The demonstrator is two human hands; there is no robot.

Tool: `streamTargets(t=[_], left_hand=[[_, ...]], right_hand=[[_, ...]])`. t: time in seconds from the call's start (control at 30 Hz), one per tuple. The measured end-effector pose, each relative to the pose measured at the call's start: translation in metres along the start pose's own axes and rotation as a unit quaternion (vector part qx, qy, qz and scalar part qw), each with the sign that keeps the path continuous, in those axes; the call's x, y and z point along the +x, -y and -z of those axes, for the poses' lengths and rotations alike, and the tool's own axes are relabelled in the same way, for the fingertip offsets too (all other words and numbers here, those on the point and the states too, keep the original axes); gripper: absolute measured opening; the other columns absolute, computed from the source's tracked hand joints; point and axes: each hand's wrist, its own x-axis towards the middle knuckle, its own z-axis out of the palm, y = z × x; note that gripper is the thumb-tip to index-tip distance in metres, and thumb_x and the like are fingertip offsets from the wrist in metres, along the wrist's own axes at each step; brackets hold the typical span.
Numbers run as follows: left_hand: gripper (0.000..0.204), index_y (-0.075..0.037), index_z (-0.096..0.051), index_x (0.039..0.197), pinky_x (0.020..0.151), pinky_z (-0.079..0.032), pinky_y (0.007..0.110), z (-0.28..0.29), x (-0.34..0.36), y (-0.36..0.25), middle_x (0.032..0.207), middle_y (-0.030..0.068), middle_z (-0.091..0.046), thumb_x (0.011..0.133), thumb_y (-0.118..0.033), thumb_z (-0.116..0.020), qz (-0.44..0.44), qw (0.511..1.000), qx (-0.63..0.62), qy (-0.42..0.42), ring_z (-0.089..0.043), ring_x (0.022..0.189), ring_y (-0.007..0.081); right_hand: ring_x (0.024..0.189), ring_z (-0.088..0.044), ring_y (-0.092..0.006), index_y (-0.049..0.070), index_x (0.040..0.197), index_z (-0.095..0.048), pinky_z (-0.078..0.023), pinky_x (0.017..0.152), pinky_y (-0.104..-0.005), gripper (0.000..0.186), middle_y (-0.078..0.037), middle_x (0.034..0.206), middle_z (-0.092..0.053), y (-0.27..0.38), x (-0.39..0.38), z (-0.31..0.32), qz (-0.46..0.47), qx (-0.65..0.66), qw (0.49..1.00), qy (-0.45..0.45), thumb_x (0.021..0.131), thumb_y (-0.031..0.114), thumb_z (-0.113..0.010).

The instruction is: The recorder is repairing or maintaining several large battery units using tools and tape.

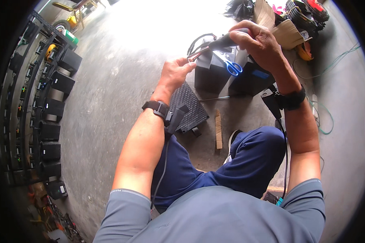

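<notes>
- Hands number two: the right hand (258, 41) is closed in a full grip round the dark handle of a tool (215, 45), and the left hand (175, 73) pinches the tool's thin metal tip between thumb and fingertips.
- Scissors (232, 67), one pair with blue handles, lie on top of the two black boxes (231, 73) just below the tool.
- Black units (52, 107), at least seven, stand in a row along the rack (20, 101) at the left.
- Floor (109, 101) is bare grey concrete with bright glare at the top; one ribbed black mat (190, 107) and one strip of wood (218, 129) lie on it near the person's knees.
- Tool is held up in the air between both hands, above the boxes; its handle is dark and its shaft shiny with a reddish end.
</notes>
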Motion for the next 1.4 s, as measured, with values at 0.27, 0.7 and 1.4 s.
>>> streamTargets(t=[0.27,0.7,1.4], left_hand=[[0.015,0.0,-0.073,0.094,0.065,-0.051,0.024,0.003,0.001,0.005,0.08,0.0031,-0.071,0.089,-0.014,-0.07,0.003,1.0,0.003,-0.015,-0.064,0.07,0.009],[0.019,0.0,-0.073,0.086,0.057,-0.046,0.029,-0.003,0.0,0.004,0.066,0.003,-0.066,0.084,-0.019,-0.072,-0.048,0.976,0.208,-0.038,-0.057,0.062,0.0087],[0.023,0.0,-0.074,0.091,0.061,-0.05,0.03,-0.003,0.0,0.007,0.069,0.0067,-0.068,0.084,-0.022,-0.073,-0.006,0.965,0.259,-0.026,-0.062,0.063,0.0127]], right_hand=[[0.068,-0.056,-0.0051,0.005,0.1,-0.07,-0.044,0.058,-0.0217,0.029,0.001,0.073,-0.062,0.003,0.001,-0.005,-0.013,-0.007,1.0,0.012,0.092,0.033,-0.067],[0.066,-0.052,-0.0042,0.004,0.101,-0.068,-0.041,0.056,-0.022,0.033,0.002,0.072,-0.059,-0.016,-0.022,-0.016,-0.036,0.019,0.999,-0.033,0.092,0.036,-0.066],[0.062,-0.052,-0.0045,0.004,0.1,-0.069,-0.04,0.052,-0.0211,0.035,0.001,0.068,-0.057,-0.023,-0.024,-0.02,-0.019,0.003,1.0,-0.016,0.093,0.038,-0.065]])
